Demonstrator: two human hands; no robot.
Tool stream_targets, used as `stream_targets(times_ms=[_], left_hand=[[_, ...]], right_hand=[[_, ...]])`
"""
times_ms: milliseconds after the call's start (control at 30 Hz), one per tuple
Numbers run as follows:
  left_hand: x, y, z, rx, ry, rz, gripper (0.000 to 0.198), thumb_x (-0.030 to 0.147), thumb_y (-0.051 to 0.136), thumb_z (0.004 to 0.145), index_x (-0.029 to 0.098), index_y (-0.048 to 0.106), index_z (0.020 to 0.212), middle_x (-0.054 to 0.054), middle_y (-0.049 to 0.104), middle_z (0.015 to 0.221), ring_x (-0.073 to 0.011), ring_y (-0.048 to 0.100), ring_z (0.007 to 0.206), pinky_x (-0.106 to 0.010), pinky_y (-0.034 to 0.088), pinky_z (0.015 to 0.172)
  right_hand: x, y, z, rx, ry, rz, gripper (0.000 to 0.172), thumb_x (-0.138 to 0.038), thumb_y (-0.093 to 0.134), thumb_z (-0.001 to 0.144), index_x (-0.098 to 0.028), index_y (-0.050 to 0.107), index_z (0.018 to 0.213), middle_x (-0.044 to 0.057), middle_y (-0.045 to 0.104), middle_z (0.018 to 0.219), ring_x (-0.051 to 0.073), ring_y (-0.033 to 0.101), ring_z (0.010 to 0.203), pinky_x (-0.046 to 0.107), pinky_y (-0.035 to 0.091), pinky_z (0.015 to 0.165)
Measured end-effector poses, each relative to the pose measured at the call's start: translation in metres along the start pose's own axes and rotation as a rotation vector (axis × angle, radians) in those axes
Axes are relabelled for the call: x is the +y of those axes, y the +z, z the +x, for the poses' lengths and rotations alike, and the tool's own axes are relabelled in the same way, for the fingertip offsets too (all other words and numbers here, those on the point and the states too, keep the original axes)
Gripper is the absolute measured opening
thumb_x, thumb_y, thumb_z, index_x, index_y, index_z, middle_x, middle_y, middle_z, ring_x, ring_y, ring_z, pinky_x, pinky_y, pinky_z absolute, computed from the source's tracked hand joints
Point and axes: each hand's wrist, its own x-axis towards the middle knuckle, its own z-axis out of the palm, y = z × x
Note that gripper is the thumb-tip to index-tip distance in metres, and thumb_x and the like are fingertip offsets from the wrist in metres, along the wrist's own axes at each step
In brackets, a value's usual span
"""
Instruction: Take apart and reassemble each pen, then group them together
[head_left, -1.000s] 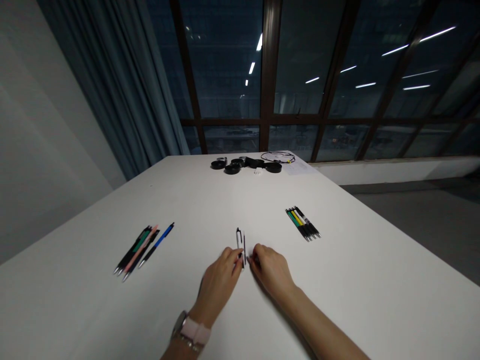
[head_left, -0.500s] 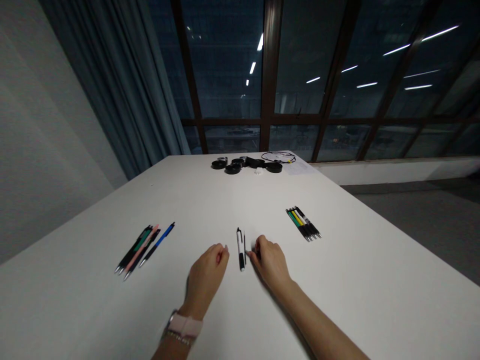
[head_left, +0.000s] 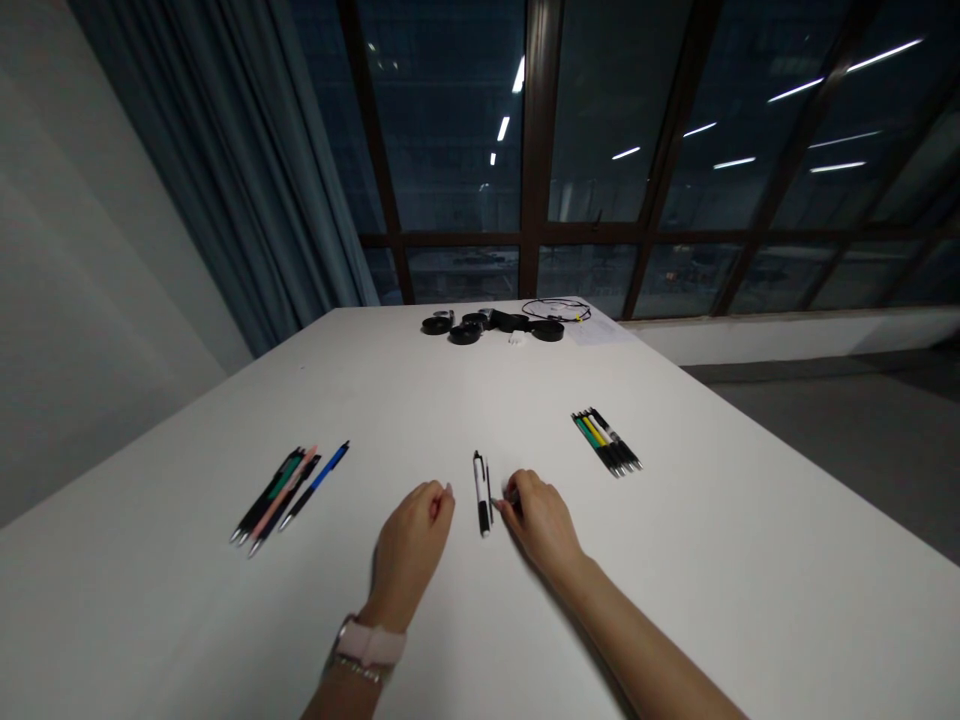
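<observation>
A white pen with a black grip [head_left: 481, 490] lies between my hands, its lower end pale and without the silver tip seen on the other pens. Close along its right side is a thin dark pen refill [head_left: 490, 482]. My right hand [head_left: 541, 515] rests on the table with fingers curled, its thumb tip at the refill. Something small and greyish shows at its fingers, too small to name. To the left of the pen, my left hand [head_left: 411, 535] lies in a loose fist, apart from the pen, with nothing visible in it.
At left lie several pens [head_left: 274, 498], with a blue pen [head_left: 315, 485] beside them. A neat row of several pens [head_left: 606, 442] is at right. Black round parts [head_left: 465, 332], a cable [head_left: 556, 309] and paper [head_left: 600, 332] sit at the far end of the white table [head_left: 420, 400].
The refill now lies closer against the white pen's right side. Both hands have stayed almost in place; the view has shifted slightly.
</observation>
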Motion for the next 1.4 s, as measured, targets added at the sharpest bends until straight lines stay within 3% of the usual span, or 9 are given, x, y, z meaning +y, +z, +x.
stream_targets(times_ms=[1067, 1400], left_hand=[[0.0035, 0.0026, -0.0009, -0.046, 0.051, 0.067, 0.032, 0.034, 0.035, 0.091, 0.023, 0.034, 0.061, 0.004, 0.044, 0.06, -0.0126, 0.04, 0.054, -0.026, 0.026, 0.055], [0.0009, 0.006, -0.0022, -0.059, 0.082, 0.103, 0.032, 0.032, 0.034, 0.092, 0.023, 0.035, 0.062, 0.004, 0.046, 0.061, -0.013, 0.043, 0.056, -0.026, 0.029, 0.056]], right_hand=[[-0.0048, -0.0031, 0.0012, -0.002, 0.006, -0.13, 0.014, -0.032, 0.059, 0.09, -0.017, 0.058, 0.09, 0.005, 0.066, 0.089, 0.021, 0.063, 0.076, 0.029, 0.039, 0.065], [-0.0031, -0.0016, 0.0013, 0.029, 0.041, -0.104, 0.012, -0.025, 0.05, 0.093, -0.018, 0.059, 0.089, 0.005, 0.066, 0.086, 0.019, 0.062, 0.072, 0.028, 0.036, 0.063]])
